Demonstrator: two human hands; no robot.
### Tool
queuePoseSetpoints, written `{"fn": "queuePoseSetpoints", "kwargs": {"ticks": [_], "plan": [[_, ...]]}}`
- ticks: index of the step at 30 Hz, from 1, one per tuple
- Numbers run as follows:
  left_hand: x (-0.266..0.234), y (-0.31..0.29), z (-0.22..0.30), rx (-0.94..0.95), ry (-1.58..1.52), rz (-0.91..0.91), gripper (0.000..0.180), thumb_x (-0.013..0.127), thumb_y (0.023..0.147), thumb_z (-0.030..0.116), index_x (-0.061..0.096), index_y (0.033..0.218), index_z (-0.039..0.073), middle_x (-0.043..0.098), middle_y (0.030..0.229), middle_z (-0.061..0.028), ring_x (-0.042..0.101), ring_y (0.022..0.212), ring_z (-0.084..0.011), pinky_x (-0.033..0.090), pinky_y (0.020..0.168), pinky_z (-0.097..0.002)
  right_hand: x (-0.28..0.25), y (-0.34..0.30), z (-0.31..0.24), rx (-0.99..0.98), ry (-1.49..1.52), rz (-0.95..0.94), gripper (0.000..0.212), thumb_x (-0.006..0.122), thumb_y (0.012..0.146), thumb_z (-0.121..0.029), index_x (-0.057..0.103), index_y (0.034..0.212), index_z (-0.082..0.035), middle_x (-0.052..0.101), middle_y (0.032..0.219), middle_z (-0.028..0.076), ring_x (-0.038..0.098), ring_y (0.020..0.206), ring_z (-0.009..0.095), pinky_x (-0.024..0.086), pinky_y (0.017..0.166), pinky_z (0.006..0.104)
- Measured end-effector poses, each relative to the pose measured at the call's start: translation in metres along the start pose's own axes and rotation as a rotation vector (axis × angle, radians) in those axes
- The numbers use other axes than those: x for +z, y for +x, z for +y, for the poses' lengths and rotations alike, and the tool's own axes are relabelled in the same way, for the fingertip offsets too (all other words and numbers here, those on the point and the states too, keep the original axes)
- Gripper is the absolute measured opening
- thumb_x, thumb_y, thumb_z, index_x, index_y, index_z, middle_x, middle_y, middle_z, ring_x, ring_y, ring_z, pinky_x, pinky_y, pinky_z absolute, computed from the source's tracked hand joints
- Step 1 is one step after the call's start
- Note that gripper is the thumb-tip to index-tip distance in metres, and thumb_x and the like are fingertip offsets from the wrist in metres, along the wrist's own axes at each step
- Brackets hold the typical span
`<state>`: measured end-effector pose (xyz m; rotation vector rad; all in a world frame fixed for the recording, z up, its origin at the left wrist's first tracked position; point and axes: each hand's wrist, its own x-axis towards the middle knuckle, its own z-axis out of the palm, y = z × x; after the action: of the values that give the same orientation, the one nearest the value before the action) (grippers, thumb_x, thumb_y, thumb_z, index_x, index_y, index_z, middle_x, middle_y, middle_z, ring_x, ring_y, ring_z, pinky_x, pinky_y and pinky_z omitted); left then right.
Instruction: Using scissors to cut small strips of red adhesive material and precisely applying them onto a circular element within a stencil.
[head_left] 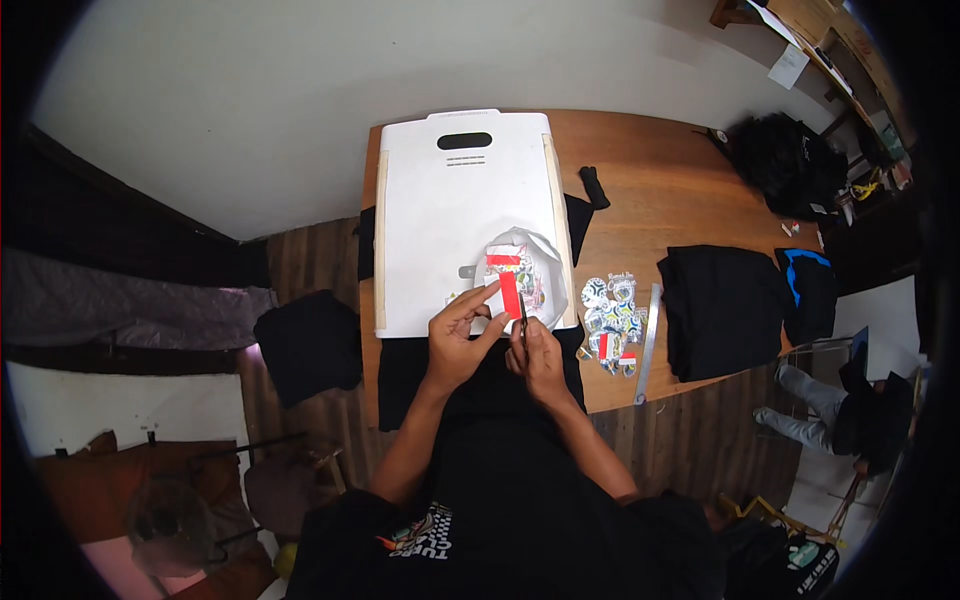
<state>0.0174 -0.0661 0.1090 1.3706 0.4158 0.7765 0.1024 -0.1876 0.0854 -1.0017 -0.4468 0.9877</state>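
My left hand (457, 342) pinches a small red-and-white printed piece (510, 296) between thumb and fingers. Close beside it, my right hand (538, 358) is closed around what look like small dark scissors (523, 306), their thin blades at the piece's right edge. Most of the handles are hidden by my fingers. Just beyond both hands sits a whitish translucent plastic bag (548, 262) with printed scraps inside, some red and white. It rests on the white flat-topped machine (440, 215), which has a dark handle slot at its far end.
Several cut-out printed pieces (612, 318) lie on the wooden table (650, 165) to the right, with a metal ruler (649, 345) beside them. Folded black cloth (720, 312) is further right. A small black object (594, 188) lies behind. Another person (850, 415) is at the far right.
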Motion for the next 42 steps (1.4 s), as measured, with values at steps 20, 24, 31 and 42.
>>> {"fn": "queuePoseSetpoints", "kwargs": {"ticks": [20,24,31,42], "plan": [[-0.0006,-0.0036,0.0006,-0.013,0.019,-0.003,0.05,0.07,0.084,-0.014,0.059,0.132,-0.007,0.063,0.121,-0.0116,0.053,0.092,-0.0069,0.048,0.087,-0.0215,0.0009,-0.0007,0.0006,-0.01,0.001,-0.02,0.036,0.034,0.11,-0.034,0.05,0.095,-0.006,0.03,0.058,-0.006,0.025,0.046,0.005,0.024,0.046,0.024],[0.001,-0.0032,0.0024,-0.004,0.014,-0.028,0.051,0.071,0.084,-0.014,0.059,0.132,-0.007,0.063,0.119,-0.0112,0.053,0.092,-0.0072,0.047,0.086,-0.0211,-0.0002,0.001,0.0018,-0.038,-0.011,-0.021,0.036,0.034,0.11,-0.034,0.05,0.095,-0.006,0.03,0.057,-0.005,0.026,0.046,0.006,0.025,0.046,0.0245],[0.0,-0.0035,-0.0012,0.01,0.032,-0.025,0.05,0.071,0.083,-0.013,0.06,0.132,-0.006,0.063,0.121,-0.0128,0.056,0.089,-0.0082,0.049,0.083,-0.0218,-0.0002,0.0018,0.0018,-0.043,-0.014,-0.002,0.037,0.034,0.11,-0.035,0.05,0.094,-0.006,0.03,0.057,-0.005,0.026,0.045,0.006,0.025,0.046,0.0248],[0.0028,-0.005,0.0003,0.039,0.039,-0.037,0.049,0.072,0.083,-0.012,0.061,0.131,-0.006,0.064,0.118,-0.0125,0.057,0.089,-0.0081,0.049,0.082,-0.0213,-0.0047,0.0049,0.0003,-0.051,-0.031,-0.012,0.036,0.036,0.11,-0.034,0.052,0.094,-0.006,0.033,0.057,-0.006,0.028,0.046,0.005,0.026,0.046,0.024]]}}
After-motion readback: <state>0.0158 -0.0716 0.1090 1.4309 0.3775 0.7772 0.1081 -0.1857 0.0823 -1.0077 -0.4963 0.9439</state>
